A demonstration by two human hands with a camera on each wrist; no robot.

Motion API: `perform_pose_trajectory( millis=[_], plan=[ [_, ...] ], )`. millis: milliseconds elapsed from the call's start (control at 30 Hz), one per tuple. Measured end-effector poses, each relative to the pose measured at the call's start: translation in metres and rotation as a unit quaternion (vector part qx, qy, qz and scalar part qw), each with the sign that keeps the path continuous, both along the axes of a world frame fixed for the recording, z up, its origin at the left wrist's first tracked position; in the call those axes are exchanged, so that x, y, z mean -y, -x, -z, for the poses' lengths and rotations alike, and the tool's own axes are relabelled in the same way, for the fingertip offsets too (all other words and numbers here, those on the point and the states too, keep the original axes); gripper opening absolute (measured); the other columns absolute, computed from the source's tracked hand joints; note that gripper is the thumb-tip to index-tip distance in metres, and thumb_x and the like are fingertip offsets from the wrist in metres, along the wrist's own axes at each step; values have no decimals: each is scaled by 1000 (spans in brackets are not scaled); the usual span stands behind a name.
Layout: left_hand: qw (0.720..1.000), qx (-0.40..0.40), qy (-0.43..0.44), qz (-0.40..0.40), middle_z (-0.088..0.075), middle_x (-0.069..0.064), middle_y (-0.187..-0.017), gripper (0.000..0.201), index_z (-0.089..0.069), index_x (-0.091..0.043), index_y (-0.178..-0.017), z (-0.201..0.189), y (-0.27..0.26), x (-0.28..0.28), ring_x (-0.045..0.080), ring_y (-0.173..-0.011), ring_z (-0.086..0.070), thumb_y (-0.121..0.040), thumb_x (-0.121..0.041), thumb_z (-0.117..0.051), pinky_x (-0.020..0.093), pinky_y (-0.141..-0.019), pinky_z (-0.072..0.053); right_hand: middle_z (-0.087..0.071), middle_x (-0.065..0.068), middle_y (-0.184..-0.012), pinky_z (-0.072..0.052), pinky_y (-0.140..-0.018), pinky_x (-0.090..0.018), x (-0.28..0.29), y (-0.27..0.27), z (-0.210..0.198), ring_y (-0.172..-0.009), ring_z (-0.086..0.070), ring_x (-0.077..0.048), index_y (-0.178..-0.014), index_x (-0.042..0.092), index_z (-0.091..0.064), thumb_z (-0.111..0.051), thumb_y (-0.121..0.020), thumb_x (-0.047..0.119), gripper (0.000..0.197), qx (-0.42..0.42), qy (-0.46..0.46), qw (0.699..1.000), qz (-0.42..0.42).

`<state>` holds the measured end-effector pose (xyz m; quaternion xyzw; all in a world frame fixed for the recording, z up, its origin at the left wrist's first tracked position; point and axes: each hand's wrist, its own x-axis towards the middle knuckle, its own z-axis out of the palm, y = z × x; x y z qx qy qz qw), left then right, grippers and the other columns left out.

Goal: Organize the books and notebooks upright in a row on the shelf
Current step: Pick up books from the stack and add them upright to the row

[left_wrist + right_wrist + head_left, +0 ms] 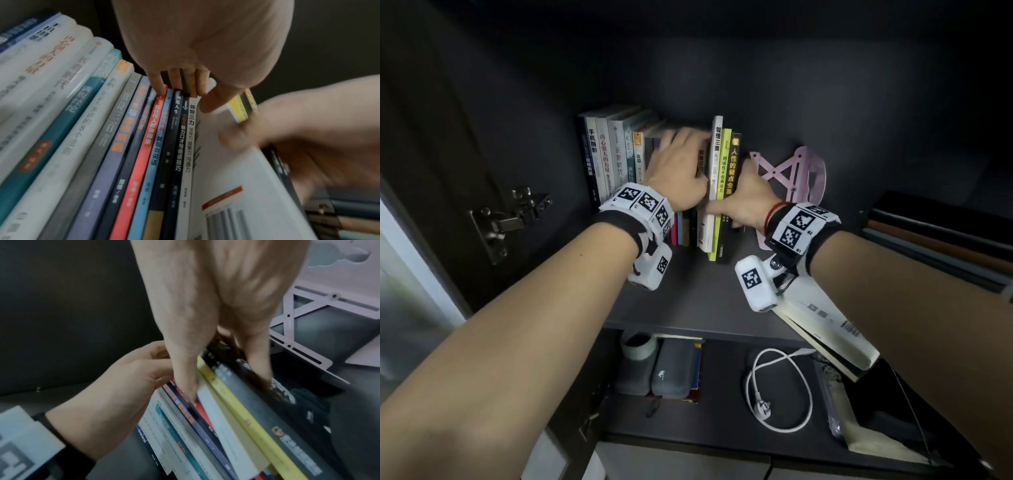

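Both hands are on the row of upright paperback books [619,161] on the dark grey shelf board [688,291].

Left hand [678,168]: fingers curled over the top edges of the thin spines mid-row; fingertips [160,87] sit on the tops of the red and dark spines, thumb against the white cover just to their right. It is hooked on the books, holding that block.

Right hand [748,198]: clamps a bundle of three at the row's right end: a tall white-spined book [716,161], a yellow-spined book [724,164] and a black-covered book with gold lettering [735,161]. Thumb [185,382] is wedged on the white book's left face, the other fingers pressed on the black cover. The bundle stands upright, touching the left-hand block.

Just right of that grip: a pale pink perforated metal bookend [794,174], apart from the black cover.

Under the right wrist a cream-paged book with a white barcoded cover [832,329] lies flat, overhanging the shelf's front edge.

Lower shelf below the hands: white coiled power cable [777,387], two grey zip cases [657,366].
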<state>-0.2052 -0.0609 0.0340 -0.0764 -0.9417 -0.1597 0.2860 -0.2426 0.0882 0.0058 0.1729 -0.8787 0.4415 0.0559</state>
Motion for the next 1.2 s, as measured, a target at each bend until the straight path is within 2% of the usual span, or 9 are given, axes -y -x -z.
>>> perform_pose_trajectory(
  millis=[200, 333, 433, 567, 667, 733, 867, 1067, 1200],
  plan=[
    [998, 32, -45, 16, -38, -1, -157, 84, -22, -41, -156, -8, -4, 0, 30, -144, -24, -83, -18, -58, 60, -115, -21, -47, -3, -154, -67, -70, -42, 9, 0, 22, -123, -61, -25, -164, 25, -1, -99, -61, 30, 143, 122, -83, 988, -49],
    [998, 54, 30, 8, -38, -6, -157, 71, -35, -39, -151, -7, -3, 2, 31, -144, -23, -85, -41, -62, 58, -113, -21, -47, -6, -154, -67, -68, -43, 8, 16, 21, -121, -63, -25, -165, 22, 3, -98, -64, 32, 143, 99, -89, 991, -28],
    [994, 51, 99, -17, -40, -7, -154, 93, -33, -36, -153, -2, 4, 3, 31, -144, -24, -75, -65, -74, 57, -112, -24, -50, -9, -148, -67, -66, -43, 6, 30, 20, -122, -62, -27, -165, 17, -6, -99, -61, 36, 140, 73, -107, 991, -19],
    [989, -6, 135, -54, -49, -4, -142, 90, -45, -31, -141, -3, 16, 0, 29, -134, -36, -65, -60, -85, 52, -106, -31, -52, -8, -147, -67, -76, -46, -3, 43, 20, -126, -60, -31, -164, 25, -1, -99, -62, 27, 141, 93, -127, 985, -69],
    [985, -20, 159, -68, -49, -1, -142, 93, -46, -29, -141, -4, 25, -5, 30, -133, -38, -62, -58, -87, 51, -104, -33, -58, -10, -139, -66, -80, -48, -9, 49, 18, -117, -66, -32, -162, 29, -13, -96, -68, 15, 126, 117, -133, 980, -89],
    [981, -24, 175, -80, -48, 1, -144, 95, -45, -27, -143, -3, 31, -5, 32, -134, -37, -63, -54, -88, 52, -104, -34, -64, -16, -133, -65, -83, -48, -5, 54, 15, -102, -75, -33, -152, 14, -35, -91, -75, 9, 96, 133, -125, 980, -75],
    [978, -23, 180, -99, -46, 3, -147, 97, -44, -26, -144, -1, 40, -4, 32, -137, -36, -62, -55, -88, 55, -107, -31, -81, -15, -95, -63, -89, -42, 1, 61, 5, -76, -80, -24, -119, -1, -55, -88, -80, 25, 56, 125, -194, 971, -55],
    [981, -35, 148, -117, -50, 6, -139, 102, -43, -25, -139, 12, 48, -8, 30, -134, -43, -55, -63, -88, 60, -114, -20, -78, -6, -75, -60, -91, -36, 6, 58, 0, -87, -81, -25, -108, 3, -61, -86, -80, 40, 53, 83, -284, 955, -37],
    [980, -30, 148, -129, -47, 8, -140, 105, -38, -28, -144, 12, 46, -11, 32, -133, -43, -58, -63, -87, 58, -113, -24, -78, -5, -81, -61, -77, -29, -2, 46, -12, -67, -79, -14, -114, 5, -63, -83, -85, 37, 47, 85, -286, 953, -48]
  ],
)
